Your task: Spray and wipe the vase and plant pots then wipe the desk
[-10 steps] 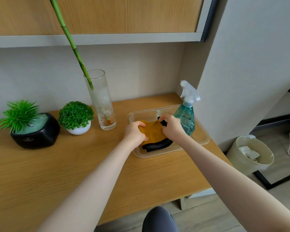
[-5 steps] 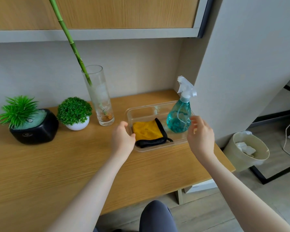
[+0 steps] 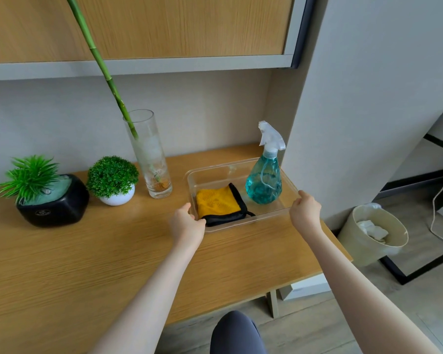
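Note:
A clear plastic tray [image 3: 215, 172] sits on the wooden desk [image 3: 87, 264] at the right. Inside it lie a folded yellow cloth with black trim [image 3: 216, 201] and a teal spray bottle [image 3: 265, 180] standing upright. My left hand [image 3: 186, 222] grips the tray's near left corner. My right hand [image 3: 304, 209] grips its near right corner. A tall glass vase [image 3: 150, 159] with a bamboo stalk stands left of the tray. Further left are a white pot [image 3: 117, 198] with a round green plant and a black pot [image 3: 53, 206] with spiky leaves.
A wall panel [image 3: 356, 98] rises right beside the tray. A cabinet [image 3: 164, 29] hangs above the desk. On the floor at the right stands a cream waste bin [image 3: 374, 235] with paper in it, next to a white cable [image 3: 437, 208].
Both hands left the cloth in the tray, pulled apart and back, then took hold of the tray's near corners. The cloth now lies flat in the tray.

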